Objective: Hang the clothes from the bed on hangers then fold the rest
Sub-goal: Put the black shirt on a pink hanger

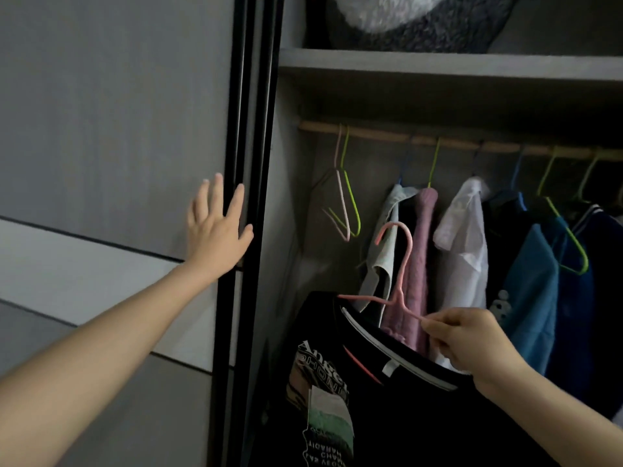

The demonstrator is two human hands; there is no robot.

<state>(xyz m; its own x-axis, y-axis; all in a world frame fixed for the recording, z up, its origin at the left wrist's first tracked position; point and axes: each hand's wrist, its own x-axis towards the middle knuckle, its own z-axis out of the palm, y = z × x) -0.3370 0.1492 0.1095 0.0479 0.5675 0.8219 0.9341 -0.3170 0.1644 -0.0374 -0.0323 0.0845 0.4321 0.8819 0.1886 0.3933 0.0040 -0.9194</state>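
left hand [215,230] flat; right hand [472,342] (hanger [405,264])

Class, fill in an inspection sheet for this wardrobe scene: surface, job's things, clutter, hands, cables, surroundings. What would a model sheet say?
Surface: shelf above the rail, bearing a fluffy grey-white thing.
Job's things: black T-shirt on a pink hanger, below the rail, not yet hooked.
Clutter: empty hangers at the rail's left.
Hands: left hand flat on the sliding door; right hand pinches the pink hanger.
Cables: nothing seen.
Surroundings: hung clothes fill the rail's right.
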